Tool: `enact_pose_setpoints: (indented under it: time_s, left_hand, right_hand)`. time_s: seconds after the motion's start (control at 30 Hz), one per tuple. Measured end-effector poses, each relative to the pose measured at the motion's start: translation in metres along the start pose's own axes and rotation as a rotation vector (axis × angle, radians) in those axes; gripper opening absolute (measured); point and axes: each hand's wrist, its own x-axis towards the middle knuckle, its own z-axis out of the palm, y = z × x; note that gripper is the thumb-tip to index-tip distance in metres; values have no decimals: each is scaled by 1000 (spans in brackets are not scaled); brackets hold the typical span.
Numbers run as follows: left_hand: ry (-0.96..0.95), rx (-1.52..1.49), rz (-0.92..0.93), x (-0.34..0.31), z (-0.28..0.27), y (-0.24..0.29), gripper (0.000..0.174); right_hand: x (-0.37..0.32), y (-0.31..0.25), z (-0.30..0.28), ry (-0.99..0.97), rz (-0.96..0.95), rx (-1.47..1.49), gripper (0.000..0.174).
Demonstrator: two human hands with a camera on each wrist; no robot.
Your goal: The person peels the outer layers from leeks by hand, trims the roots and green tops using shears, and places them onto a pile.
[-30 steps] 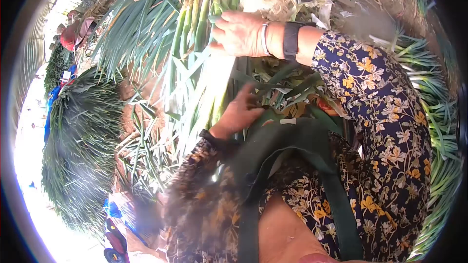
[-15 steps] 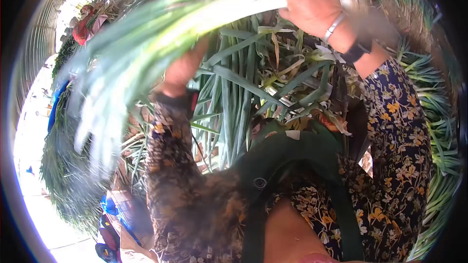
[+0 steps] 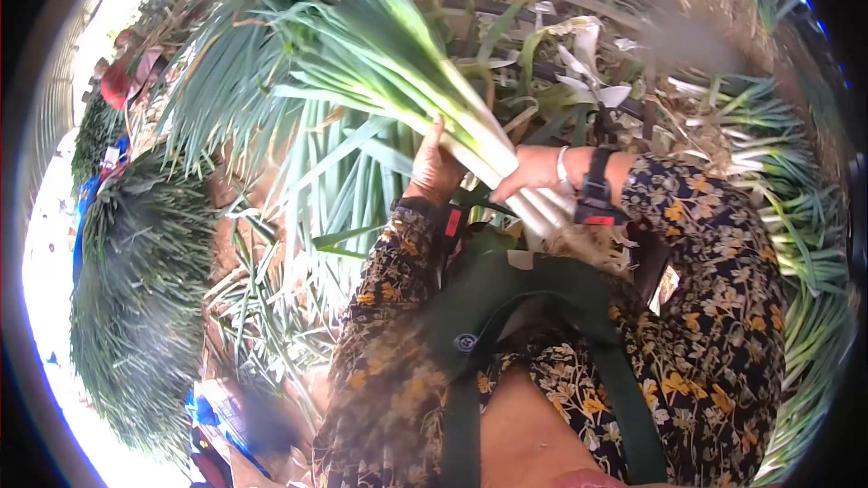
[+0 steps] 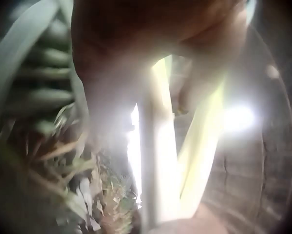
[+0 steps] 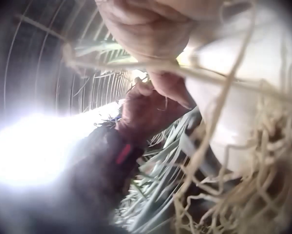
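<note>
A bunch of long green onions [image 3: 479, 131] lies diagonally in both hands, leaves to the upper left, white stems and roots to the lower right. My left hand [image 3: 436, 168] grips it from below near mid-length, thumb up along the stems. Closer to the roots, my right hand [image 3: 533, 171] holds the white part. The left wrist view shows pale stems [image 4: 160, 146] passing under the fingers of the left hand [image 4: 155, 44]. In the right wrist view, thick white stems [image 5: 233, 97] and stringy roots [image 5: 263, 195] are beside the right hand [image 5: 150, 34].
Green leaves [image 3: 334, 181] lie below and left of the bunch. A large leafy heap [image 3: 136, 289] stands at the left, and a row of onions [image 3: 796, 217] runs down the right. Dry husks and leaf scraps [image 3: 579, 63] cover the ground beyond the hands.
The bunch, earlier raised and swinging leftward in the right hand, has come down closer to the body with its leaves up. My left hand has moved right and now grips it too.
</note>
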Motion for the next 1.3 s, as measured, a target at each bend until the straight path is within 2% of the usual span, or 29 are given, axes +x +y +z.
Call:
enact_pose_setpoints:
  time_s: [0.03,0.07,0.1,0.13,0.17,0.2,0.23,0.27,0.3,0.37,0.4,0.43,0.47,0.53,0.63,0.67,0.73,0.8,0.87,0.93,0.97,1.0,1.03,1.07,1.1,1.17,1.2,1.23,1.3]
  left_hand:
    - [18,-29,20,1,0,-1,69]
    - [30,-57,34,5,-7,0,68]
    - [59,212,198,21,-63,-2,64]
    - [48,245,184,17,-57,2,62]
    - [36,279,169,13,-50,5,60]
    - [9,14,-34,1,-18,7,63]
    - [128,55,-27,-1,-3,6,66]
    - [83,100,-54,-2,0,5,68]
    - [37,419,-7,10,-15,8,70]
    - [61,477,-29,28,-8,-3,73]
    - [138,230,-121,24,31,-3,74]
    - [80,266,-184,11,71,-1,72]
    - [116,307,-162,7,104,-10,67]
    - [-34,397,-160,41,105,-13,66]
    - [-66,802,24,58,211,-42,54]
    - [-171,856,-19,74,232,-46,58]
    - [-332,849,51,98,272,-78,52]
    - [-566,954,14,101,308,-101,59]
    - [-849,980,90,116,301,-124,71]
    - [-721,1176,139,119,276,-126,76]
    - [-557,1236,116,129,244,-123,69]
    - [-503,1349,81,135,214,-113,59]
    - [-444,1462,41,135,186,-104,49]
    - [-460,1607,249,128,158,-99,40]
    - [-480,1751,466,120,138,-91,30]
    - [-472,2032,494,96,122,-69,28]
    - [-456,2161,500,86,116,-66,28]
    - [-427,2122,443,79,109,-62,27]
    - [-316,2068,330,54,91,-40,25]
  right_hand:
    - [0,6,5,-14,-60,53,50]
    - [-8,-2,6,-25,0,38,52]
    - [0,9,8,-38,-117,55,56]
    - [-5,8,11,-21,-291,7,62]
    - [-8,10,20,112,-331,-203,73]
    - [-12,13,28,182,-287,-155,95]
    - [-17,15,34,260,-226,-184,103]
    - [-21,16,40,334,-162,-209,112]
    - [-34,16,36,378,-197,-129,109]
    - [-44,20,40,449,-284,-4,105]
    - [-38,26,41,492,-336,43,105]
    - [-35,35,36,536,-390,88,104]
    - [-48,34,30,551,-386,106,107]
    - [-89,24,9,555,-399,243,108]
    - [-100,39,-22,754,-608,430,107]
    - [-114,40,-34,831,-612,468,107]
    - [-153,34,-63,982,-621,545,106]
    - [-171,46,-106,1119,-832,548,105]
    - [-203,55,-158,1519,-887,307,98]
    - [-233,87,-219,1376,-712,715,95]
    - [-247,106,-260,1535,-569,615,92]
    - [-271,102,-290,1683,-417,515,90]
    - [-310,102,-316,1597,47,523,93]
    - [-335,132,-354,1441,130,486,95]
    - [-327,172,-388,1779,330,275,90]
    - [-315,191,-405,1949,410,50,81]
    - [-319,175,-397,1794,295,58,75]
    - [-303,154,-368,1711,185,-147,64]
    - [-253,151,-307,1452,-218,-401,48]
